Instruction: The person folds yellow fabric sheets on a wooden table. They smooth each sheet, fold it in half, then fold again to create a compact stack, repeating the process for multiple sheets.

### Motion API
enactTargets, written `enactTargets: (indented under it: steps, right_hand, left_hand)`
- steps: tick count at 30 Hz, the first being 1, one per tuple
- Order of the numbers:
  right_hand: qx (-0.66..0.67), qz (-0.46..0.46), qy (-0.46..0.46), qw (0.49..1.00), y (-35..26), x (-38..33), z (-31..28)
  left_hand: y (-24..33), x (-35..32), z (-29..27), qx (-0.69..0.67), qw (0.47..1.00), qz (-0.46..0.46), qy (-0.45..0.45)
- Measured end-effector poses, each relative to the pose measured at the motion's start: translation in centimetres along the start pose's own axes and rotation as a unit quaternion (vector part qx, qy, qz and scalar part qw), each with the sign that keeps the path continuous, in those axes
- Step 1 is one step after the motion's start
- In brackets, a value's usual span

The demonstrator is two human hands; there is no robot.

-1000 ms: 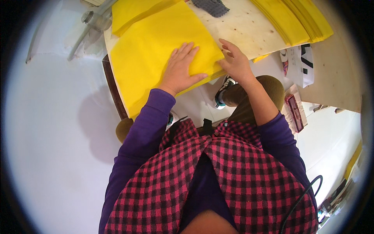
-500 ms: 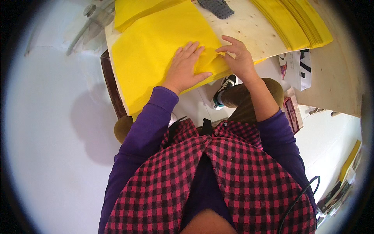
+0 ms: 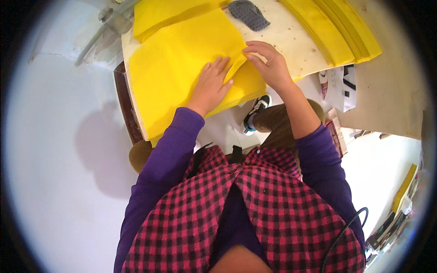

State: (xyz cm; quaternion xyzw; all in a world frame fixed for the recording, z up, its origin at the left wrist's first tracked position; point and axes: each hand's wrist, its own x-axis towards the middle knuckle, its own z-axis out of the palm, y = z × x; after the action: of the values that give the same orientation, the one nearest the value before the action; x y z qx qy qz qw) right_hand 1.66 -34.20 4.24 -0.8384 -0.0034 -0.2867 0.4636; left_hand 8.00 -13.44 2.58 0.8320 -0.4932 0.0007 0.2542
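A stack of yellow fabric sheets (image 3: 164, 77) lies on the wooden table in front of me. My left hand (image 3: 209, 86) rests flat on the top sheet with its fingers spread. At the stack's right side, my right hand (image 3: 273, 70) pinches the lifted edge of the top sheet between thumb and fingers. That edge is folded up and bends toward my left hand. More yellow sheets show beneath it.
A further yellow pile (image 3: 175, 16) lies behind the stack. Strips of yellow fabric (image 3: 339, 34) lie at the table's far right. Between them sits a grey knobbly cloth piece (image 3: 248, 15). A white printed bag (image 3: 342, 86) hangs below the table's right edge.
My right hand has moved left and slightly up, and the sheet's edge is now folded up higher. My left hand stays flat on the sheet. The view has shifted slightly.
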Motion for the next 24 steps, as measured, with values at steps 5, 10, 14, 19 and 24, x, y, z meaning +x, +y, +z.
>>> enactTargets:
  steps: [5, 10, 14, 19, 24]
  right_hand:
    - [-0.032, 0.151, 0.034, 0.987, 3.3, 3.3, -2.1]
    - [-0.149, 0.097, 0.065, 0.982, 8.3, 8.0, -1.3]
    - [-0.196, 0.132, 0.073, 0.969, 11.4, 11.2, 1.0]
    - [-0.235, 0.199, 0.007, 0.951, 12.2, 12.5, 0.8]
    - [-0.208, 0.258, 0.014, 0.943, 11.0, 10.9, -1.0]
  left_hand:
    - [0.1, 0.0, 0.0, -0.014, 1.000, -0.006, 0.016]
    - [-0.1, 0.0, -0.1, -0.017, 1.000, 0.001, 0.014]
    - [-0.1, -0.1, -0.2, -0.022, 1.000, -0.015, 0.007]
    - [0.2, -0.4, -0.4, -0.034, 0.999, -0.017, 0.017]
    - [0.3, -0.3, -0.3, -0.048, 0.998, -0.028, 0.030]
